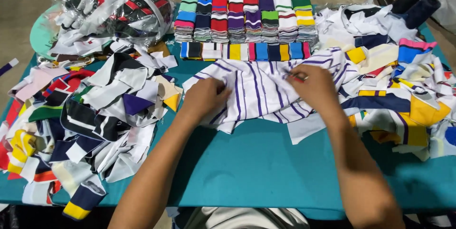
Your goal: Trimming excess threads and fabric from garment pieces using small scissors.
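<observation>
A white cloth piece with purple stripes (263,91) lies spread on the teal table (256,167). My left hand (205,97) presses on its left part, fingers curled into the fabric. My right hand (316,86) rests on its right part and pinches a small red-tipped tool at the fingertips; what kind of tool it is cannot be told.
Neat stacks of coloured striped knit bands (244,13) stand at the back centre. Loose fabric scraps are heaped at the left (90,110) and at the right (403,91). A clear plastic bag of cloth (114,3) sits back left. Dark thread cones (418,1) stand back right.
</observation>
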